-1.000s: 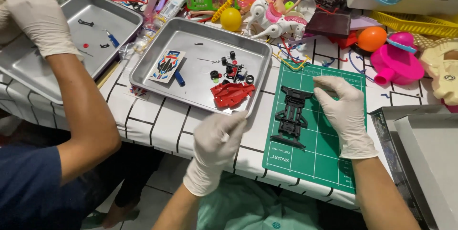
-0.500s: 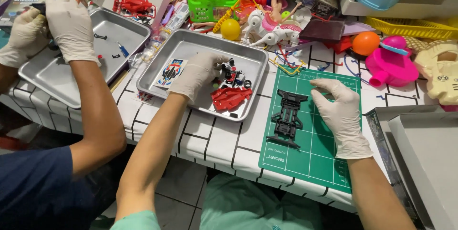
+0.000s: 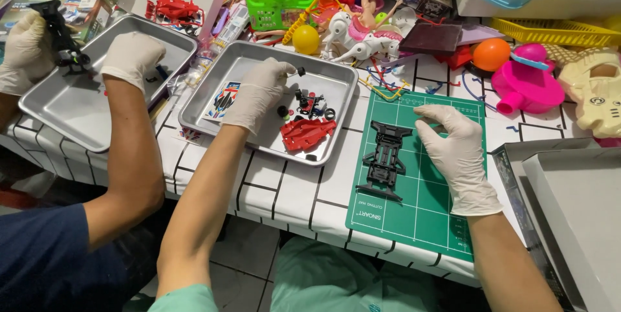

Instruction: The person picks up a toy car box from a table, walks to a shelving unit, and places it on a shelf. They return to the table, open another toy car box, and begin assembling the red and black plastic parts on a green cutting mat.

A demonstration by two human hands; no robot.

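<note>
1. Nearest, at the table's (image 3: 284, 189) near edge: a green mat (image 3: 427, 182) lying on the white, black-lined cloth, right of middle.
2. On the mat's left half: a black chassis (image 3: 386, 159), lying flat, long axis running near to far.
3. Right hand (image 3: 455, 150), white-gloved, resting on the mat just right of the chassis; fingers curled, fingertips close to the chassis's far right side, actual contact not clear; nothing seen pinched.
4. Left of the mat: a steel tray (image 3: 259, 137), tilted slightly to the table's edge.
5. In the tray's near right part: a red shell (image 3: 307, 133); beyond it, small black parts (image 3: 312, 102) in a loose cluster; at the tray's left, a sticker sheet (image 3: 223, 100).
6. Left hand (image 3: 259, 94), white-gloved, over the tray's middle, thumb and forefinger pinching a small black wheel (image 3: 301, 71) above the tray's far side.
7. Further left, near the table's left edge: a second tray (image 3: 71, 118), with another person's two gloved hands over it, one (image 3: 26, 50) gripping a black part (image 3: 61, 37), the other (image 3: 132, 56) loosely bent.
8. Along the table's far edge: a heap of toys, among them a white horse (image 3: 362, 37), a yellow ball (image 3: 306, 39), a green basket (image 3: 279, 0) and a pink pot (image 3: 527, 82).
9. At the right edge: a grey box (image 3: 569, 208).
</note>
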